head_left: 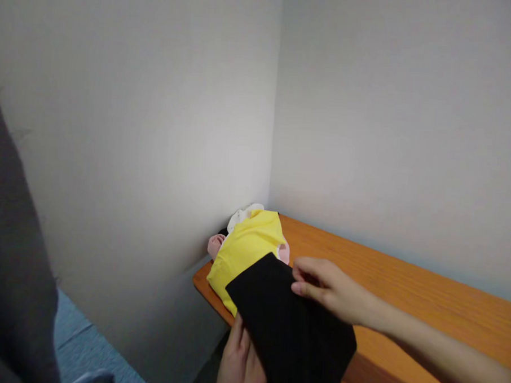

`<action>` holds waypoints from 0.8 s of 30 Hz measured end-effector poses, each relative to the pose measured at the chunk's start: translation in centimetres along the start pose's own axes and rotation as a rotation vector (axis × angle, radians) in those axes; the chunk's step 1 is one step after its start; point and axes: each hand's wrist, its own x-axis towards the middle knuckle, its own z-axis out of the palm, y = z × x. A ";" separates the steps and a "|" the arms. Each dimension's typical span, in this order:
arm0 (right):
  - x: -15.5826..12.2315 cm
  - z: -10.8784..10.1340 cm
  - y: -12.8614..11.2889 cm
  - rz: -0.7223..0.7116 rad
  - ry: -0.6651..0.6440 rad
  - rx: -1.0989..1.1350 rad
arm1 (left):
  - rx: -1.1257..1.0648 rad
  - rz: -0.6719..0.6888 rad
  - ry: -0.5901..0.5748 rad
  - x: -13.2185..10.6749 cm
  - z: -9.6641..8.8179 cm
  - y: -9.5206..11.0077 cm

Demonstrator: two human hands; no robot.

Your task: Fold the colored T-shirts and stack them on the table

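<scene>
One dark grey shape [15, 260] is seen at left, the wall [157, 125] partly hidden by it. By the surface [383, 265], a black cloth [291, 334] is flanked by the left hand [240, 360], fingers straight, grip hidden, and the curled right hand [330, 288]; whether cloth is pinched cannot be told. Behind, a yellow cloth [244, 247] is partly covered, a pink item [215, 245] and white item [240, 216] crowded beyond.
</scene>
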 end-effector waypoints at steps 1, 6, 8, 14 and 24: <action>0.6 -1.6 -0.1 0.012 0.067 0.040 | 0.030 0.068 -0.003 0.6 0.7 0.6; 7.6 -10.5 -0.5 0.050 0.848 0.043 | 0.397 0.334 0.145 5.2 1.4 5.1; 11.2 -12.6 0.1 0.080 0.965 0.019 | 0.691 0.430 0.300 6.7 -0.9 6.8; 16.0 -6.4 3.8 0.106 0.594 -0.064 | 1.633 0.606 0.926 7.6 -9.9 12.9; 15.5 10.1 6.4 0.327 0.143 -0.312 | 1.864 0.320 0.682 11.1 -11.1 15.9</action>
